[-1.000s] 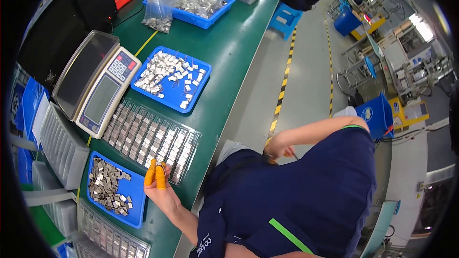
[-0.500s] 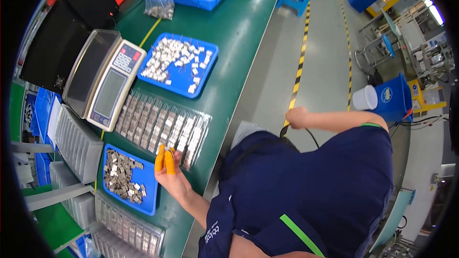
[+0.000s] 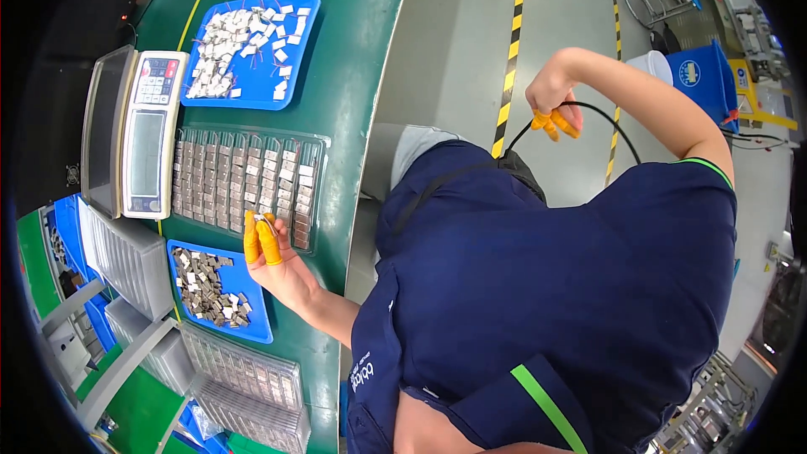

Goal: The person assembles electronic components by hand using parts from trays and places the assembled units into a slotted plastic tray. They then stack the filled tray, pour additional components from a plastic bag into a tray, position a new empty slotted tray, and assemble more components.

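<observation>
My left hand (image 3: 273, 254), with yellow finger cots, is over the near edge of a clear compartment tray (image 3: 316, 202). Its fingers are pinched together on a small whitish piece (image 3: 261, 217), mostly hidden by the fingertips. Rows of small silvery-brown blocks (image 3: 223, 189) fill the tray, several with white tops. Beside the hand, a blue tray (image 3: 252, 290) contains loose grey blocks (image 3: 206, 286). Off to the right, away from the bench, my right hand (image 3: 556, 105), also in yellow finger cots, is bent down with its fingers closed round a looping black cable (image 3: 618, 128).
A digital scale (image 3: 151, 130) stands left of the compartment tray. Farther up, a blue tray (image 3: 282, 84) carries white pieces with thin wires. Stacked clear trays (image 3: 252, 378) are at the lower left. Beyond the green bench's edge (image 3: 382, 59) are a striped floor line (image 3: 511, 59) and blue bin (image 3: 702, 76).
My right hand has risen away from my waist, lifting the black cable into a loop. My left hand stays pinched by the compartment tray. The whole view has shifted and turned.
</observation>
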A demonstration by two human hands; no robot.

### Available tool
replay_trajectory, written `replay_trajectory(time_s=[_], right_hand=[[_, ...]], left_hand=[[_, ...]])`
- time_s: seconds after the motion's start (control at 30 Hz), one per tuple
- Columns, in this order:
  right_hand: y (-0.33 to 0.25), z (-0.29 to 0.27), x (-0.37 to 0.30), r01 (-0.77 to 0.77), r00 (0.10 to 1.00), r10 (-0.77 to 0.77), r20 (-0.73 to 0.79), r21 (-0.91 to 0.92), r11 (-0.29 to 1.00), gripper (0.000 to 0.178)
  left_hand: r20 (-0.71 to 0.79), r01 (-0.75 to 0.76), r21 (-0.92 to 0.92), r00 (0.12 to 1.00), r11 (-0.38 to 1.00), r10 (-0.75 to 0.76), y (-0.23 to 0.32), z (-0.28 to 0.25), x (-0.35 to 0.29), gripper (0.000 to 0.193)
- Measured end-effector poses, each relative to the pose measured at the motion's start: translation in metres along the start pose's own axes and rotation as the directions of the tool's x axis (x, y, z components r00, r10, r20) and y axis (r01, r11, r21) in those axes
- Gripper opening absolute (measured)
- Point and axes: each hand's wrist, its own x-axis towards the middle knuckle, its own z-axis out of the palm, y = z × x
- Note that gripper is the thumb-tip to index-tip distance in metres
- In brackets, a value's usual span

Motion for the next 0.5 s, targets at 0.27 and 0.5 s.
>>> replay_trajectory(time_s=[0.27, 0.5], right_hand=[[0.055, -0.019, -0.017, -0.069, 0.997, 0.061, 0.054, 0.144, 0.987, 0.033], [0.087, -0.021, 0.016, -0.301, 0.951, 0.282, 0.125, 0.186, 0.935, 0.034]], left_hand=[[0.001, -0.006, 0.03, 1.0, 1.0, 0.006, -0.001, -0.006, -0.006, 0.031], [0.002, -0.02, 0.029, 1.0, 0.999, 0.02, -0.002, 0.001, -0.003, 0.031]])
